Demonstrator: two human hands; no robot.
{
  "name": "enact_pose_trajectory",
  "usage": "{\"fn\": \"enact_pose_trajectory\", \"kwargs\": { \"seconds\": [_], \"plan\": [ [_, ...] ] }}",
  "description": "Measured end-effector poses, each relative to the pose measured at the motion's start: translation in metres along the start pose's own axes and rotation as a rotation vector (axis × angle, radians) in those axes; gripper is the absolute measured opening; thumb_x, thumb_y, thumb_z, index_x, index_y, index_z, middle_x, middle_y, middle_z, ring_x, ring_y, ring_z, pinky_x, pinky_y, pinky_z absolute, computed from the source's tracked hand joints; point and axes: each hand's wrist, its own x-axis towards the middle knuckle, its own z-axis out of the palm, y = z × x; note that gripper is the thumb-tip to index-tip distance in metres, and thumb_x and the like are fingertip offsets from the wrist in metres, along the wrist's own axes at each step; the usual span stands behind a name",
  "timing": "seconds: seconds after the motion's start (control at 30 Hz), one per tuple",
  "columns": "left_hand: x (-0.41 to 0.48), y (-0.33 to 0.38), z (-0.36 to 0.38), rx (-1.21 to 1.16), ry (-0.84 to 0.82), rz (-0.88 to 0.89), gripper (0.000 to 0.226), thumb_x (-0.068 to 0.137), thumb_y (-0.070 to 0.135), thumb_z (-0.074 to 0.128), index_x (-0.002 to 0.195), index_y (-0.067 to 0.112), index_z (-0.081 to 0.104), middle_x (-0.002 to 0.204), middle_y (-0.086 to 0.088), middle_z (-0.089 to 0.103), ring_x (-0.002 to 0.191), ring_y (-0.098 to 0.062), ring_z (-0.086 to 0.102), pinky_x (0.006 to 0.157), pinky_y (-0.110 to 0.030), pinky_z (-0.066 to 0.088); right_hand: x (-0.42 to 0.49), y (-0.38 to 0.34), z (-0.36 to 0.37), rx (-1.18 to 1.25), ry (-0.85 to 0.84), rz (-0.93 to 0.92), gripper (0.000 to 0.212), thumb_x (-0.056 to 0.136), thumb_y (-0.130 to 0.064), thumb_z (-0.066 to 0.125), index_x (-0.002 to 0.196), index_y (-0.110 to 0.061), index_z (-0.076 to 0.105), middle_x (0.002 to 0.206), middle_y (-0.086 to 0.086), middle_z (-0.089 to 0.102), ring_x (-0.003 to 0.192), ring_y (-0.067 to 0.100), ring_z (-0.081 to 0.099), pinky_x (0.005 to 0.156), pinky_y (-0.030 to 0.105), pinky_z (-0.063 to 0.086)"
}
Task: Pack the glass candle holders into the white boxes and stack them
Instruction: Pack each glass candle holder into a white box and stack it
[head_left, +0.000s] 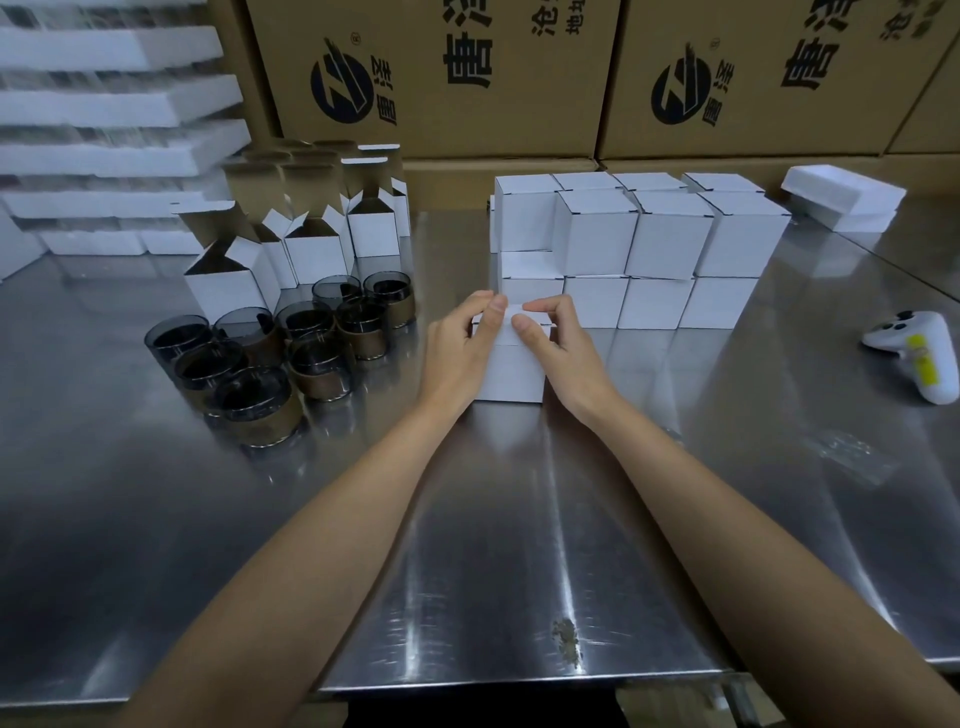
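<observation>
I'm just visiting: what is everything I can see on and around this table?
Table: one, shiny steel, under everything.
Candle holders: about nine, smoky glass with brown bands, left of centre.
Open boxes: several, white, behind the candle holders.
Closed boxes: stack at least two tiers high, white, back centre-right.
Box being closed: one, white, centre, before the stack.
Cartons: several, brown with black print, along the back.
Foam trays: a pile, white, far left.
Foam slabs: a few, white, back right.
Controller: one, white with yellow sticker, right edge.
Left hand: one, pinching that box's top flap.
Right hand: one, pinching the same flap.
</observation>
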Motion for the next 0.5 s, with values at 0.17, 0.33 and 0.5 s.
{"fn": "enact_pose_trajectory", "kwargs": {
  "seconds": [0.17,0.33,0.5],
  "plan": [
    [-0.0007,0.0011,-0.0005,-0.004,0.009,0.002,0.036,0.097,0.044,0.046,0.102,0.02,0.072,0.088,0.045,0.059,0.081,0.018,0.054,0.071,-0.005,0.04,-0.0028,-0.0018,0.0022,0.04,-0.033,0.021,0.028,0.097,-0.035,0.056,0.116,-0.016,0.046,0.115,-0.004,0.057,0.1,0.005,0.054,0.087,0.02,0.044],
    [-0.0004,-0.0001,-0.0005,-0.026,-0.005,0.009,0.034,0.099,0.04,0.045,0.101,0.017,0.071,0.087,0.04,0.061,0.078,0.016,0.053,0.072,-0.006,0.038,-0.0017,-0.0022,0.0024,0.007,-0.033,0.024,0.027,0.096,-0.036,0.057,0.114,-0.019,0.046,0.114,-0.007,0.056,0.102,0.007,0.053,0.086,0.017,0.041],
    [-0.0002,-0.0079,0.0002,-0.041,-0.057,0.03,0.03,0.098,0.027,0.046,0.108,0.011,0.07,0.126,0.006,0.061,0.103,0.012,0.053,0.081,-0.002,0.035,-0.0035,0.0014,0.0009,0.079,-0.118,0.064,0.025,0.098,-0.028,0.057,0.117,-0.018,0.043,0.12,-0.005,0.049,0.109,0.005,0.049,0.087,0.01,0.038]
  ]
}}
